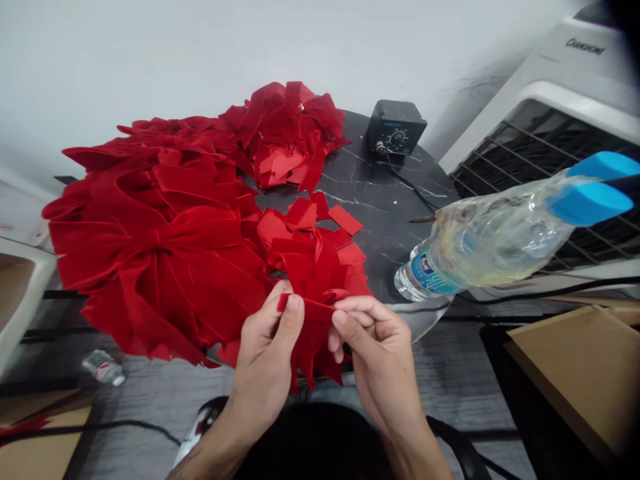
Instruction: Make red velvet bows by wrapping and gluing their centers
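At the lower centre of the frame, a red strip (319, 305) runs left to right, dipping slightly rightward; fingers of the left hand (265, 350) and right hand (383, 341) pinch it near opposite ends.

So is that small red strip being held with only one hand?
No: the left hand and the right hand both pinch the red strip, which stretches between them.

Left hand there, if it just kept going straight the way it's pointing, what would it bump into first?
Beyond the red strip it pinches, the left hand would probably meet the heaped red fabric pieces, though depth is unclear.
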Available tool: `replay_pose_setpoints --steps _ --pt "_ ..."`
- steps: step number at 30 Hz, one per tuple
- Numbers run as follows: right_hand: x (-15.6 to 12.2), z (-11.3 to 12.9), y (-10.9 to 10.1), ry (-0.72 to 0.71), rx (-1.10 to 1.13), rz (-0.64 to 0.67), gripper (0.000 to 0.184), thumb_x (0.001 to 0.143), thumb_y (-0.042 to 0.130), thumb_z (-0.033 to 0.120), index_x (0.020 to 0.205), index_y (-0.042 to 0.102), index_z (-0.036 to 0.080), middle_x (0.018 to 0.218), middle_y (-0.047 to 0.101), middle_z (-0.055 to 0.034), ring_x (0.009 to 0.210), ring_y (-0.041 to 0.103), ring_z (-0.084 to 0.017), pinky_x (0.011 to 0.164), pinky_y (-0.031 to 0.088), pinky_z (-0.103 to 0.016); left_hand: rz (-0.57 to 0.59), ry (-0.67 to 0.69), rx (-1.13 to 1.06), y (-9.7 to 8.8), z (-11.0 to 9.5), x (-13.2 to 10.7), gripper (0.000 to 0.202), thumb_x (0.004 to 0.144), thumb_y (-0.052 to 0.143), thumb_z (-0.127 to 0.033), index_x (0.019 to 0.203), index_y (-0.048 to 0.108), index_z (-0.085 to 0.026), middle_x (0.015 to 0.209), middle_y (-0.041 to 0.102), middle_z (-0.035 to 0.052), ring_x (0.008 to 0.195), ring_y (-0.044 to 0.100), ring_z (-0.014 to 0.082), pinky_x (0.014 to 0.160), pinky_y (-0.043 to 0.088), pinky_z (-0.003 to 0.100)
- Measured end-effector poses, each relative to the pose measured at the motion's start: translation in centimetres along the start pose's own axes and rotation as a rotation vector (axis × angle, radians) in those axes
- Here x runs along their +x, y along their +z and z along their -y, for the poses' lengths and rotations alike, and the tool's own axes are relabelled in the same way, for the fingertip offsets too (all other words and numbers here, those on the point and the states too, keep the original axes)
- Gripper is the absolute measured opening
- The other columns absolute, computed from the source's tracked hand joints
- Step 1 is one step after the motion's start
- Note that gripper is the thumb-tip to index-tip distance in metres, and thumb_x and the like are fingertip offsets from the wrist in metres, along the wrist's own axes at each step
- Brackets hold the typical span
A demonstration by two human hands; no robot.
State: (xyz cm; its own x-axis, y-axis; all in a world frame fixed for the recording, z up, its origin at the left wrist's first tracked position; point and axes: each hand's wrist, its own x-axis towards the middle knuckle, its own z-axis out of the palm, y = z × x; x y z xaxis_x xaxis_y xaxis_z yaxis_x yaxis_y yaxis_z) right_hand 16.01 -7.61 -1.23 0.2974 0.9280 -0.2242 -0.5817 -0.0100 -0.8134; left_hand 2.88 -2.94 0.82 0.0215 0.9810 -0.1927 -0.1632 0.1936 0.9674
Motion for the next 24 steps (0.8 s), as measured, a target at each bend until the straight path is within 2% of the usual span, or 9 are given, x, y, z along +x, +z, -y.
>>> replay_pose_setpoints --steps 3,6,8,12,18,24 --pt "0.1 -0.3 0.3 -0.007 0.015 0.005 0.009 0.095 0.088 0.028 0.099 0.082 0.023 0.068 0.074 0.0015 0.055 0.061 -0.007 0.052 0.049 -0.016 -0.072 -0.039 -0.103 0.4 0.2 0.7 0.021 0.085 0.095 -0.038 0.092 0.088 -0.019 0.082 0.081 0.0020 0.074 0.073 0.0168 0.072 0.062 0.026" --pt "0.2 -0.8 0.3 -0.031 0.014 -0.005 0.008 0.096 0.086 0.028 0.101 0.081 0.024 0.072 0.075 0.0013 0.056 0.061 -0.008 0.051 0.049 -0.017 -0.149 -0.011 -0.168 0.9 0.0 1.2 0.019 0.074 0.102 -0.031 0.081 0.088 -0.019 0.076 0.083 0.0007 0.064 0.073 0.0139 0.063 0.061 0.022" --pt "0.4 -0.9 0.3 -0.054 -0.005 -0.019 0.008 0.097 0.085 0.028 0.103 0.080 0.024 0.074 0.075 0.0009 0.057 0.061 -0.009 0.052 0.049 -0.018 -0.150 0.018 -0.171 1.0 -0.2 1.3 0.016 0.075 0.101 -0.028 0.078 0.087 -0.021 0.075 0.083 -0.0002 0.062 0.073 0.0129 0.062 0.061 0.021" --pt "0.7 -0.8 0.5 -0.052 0.009 -0.043 0.011 0.096 0.086 0.029 0.102 0.079 0.022 0.068 0.069 0.0035 0.053 0.056 -0.007 0.050 0.046 -0.018 -0.126 0.076 -0.143 0.8 -0.3 1.4 0.013 0.079 0.100 -0.026 0.080 0.087 -0.023 0.078 0.082 -0.0026 0.072 0.073 0.0104 0.070 0.060 0.018" --pt "1.2 -0.6 0.9 -0.039 0.090 -0.089 0.014 0.094 0.087 0.029 0.098 0.077 0.021 0.057 0.060 0.0077 0.046 0.054 -0.007 0.047 0.043 -0.017 -0.065 -0.031 -0.180 0.7 -0.3 1.9 0.018 0.073 0.103 -0.024 0.079 0.086 -0.020 0.081 0.083 -0.0012 0.077 0.073 0.0095 0.076 0.060 0.016" --pt "1.3 -0.8 0.7 -0.039 0.093 -0.098 0.014 0.096 0.086 0.030 0.102 0.077 0.021 0.056 0.062 0.0077 0.045 0.053 -0.006 0.047 0.042 -0.016 -0.111 0.012 -0.177 1.1 0.1 1.9 0.015 0.076 0.101 -0.024 0.084 0.087 -0.022 0.082 0.085 -0.0015 0.076 0.076 0.0097 0.077 0.061 0.016"
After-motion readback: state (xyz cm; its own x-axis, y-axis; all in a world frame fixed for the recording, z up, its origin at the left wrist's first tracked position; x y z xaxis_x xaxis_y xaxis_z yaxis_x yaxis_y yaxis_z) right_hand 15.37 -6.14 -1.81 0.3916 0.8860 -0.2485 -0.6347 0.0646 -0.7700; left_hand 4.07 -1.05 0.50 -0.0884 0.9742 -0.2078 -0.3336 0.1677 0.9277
